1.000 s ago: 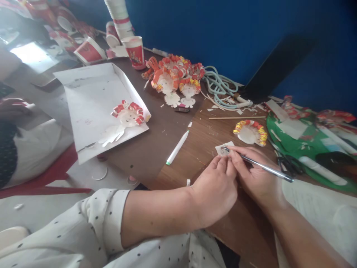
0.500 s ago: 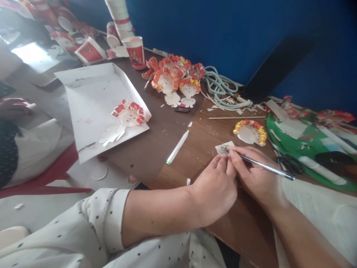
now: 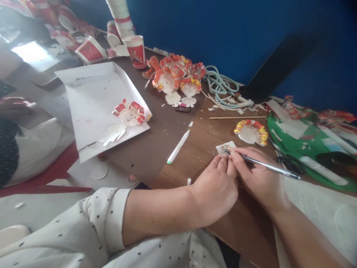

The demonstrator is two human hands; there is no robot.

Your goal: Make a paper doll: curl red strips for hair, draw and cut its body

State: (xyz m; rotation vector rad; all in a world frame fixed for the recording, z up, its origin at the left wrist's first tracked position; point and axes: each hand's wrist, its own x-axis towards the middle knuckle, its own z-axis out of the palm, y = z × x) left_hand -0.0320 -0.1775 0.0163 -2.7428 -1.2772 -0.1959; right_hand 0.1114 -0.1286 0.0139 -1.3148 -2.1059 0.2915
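Observation:
My right hand (image 3: pixel 258 176) grips a silver-and-black pen (image 3: pixel 269 166) between thumb and fingers. Its tip meets a small white piece of paper (image 3: pixel 222 147) on the brown table. Fingers curled together, my left hand (image 3: pixel 216 193) presses on the near edge of that paper, its fingertips beside the right thumb. Beyond the hands lies a paper face (image 3: pixel 249 134) edged with red and yellow curled strips. A white marker with green ends (image 3: pixel 178 147) rests to the left. What is drawn on the small paper is too fine to make out.
A white box lid (image 3: pixel 92 87) at left holds another paper figure (image 3: pixel 129 116). Finished-looking figures (image 3: pixel 175 76), a cup (image 3: pixel 135 52) and a pale blue cable (image 3: pixel 220 83) line the back. Scissors (image 3: pixel 287 162) lie beside a green sheet (image 3: pixel 287 136) at right. Another person's sleeve (image 3: pixel 8 152) shows far left.
The pen has shifted slightly to the right, its back end swinging outward and its tip moving a little over the paper. The left hand keeps its place on the paper.

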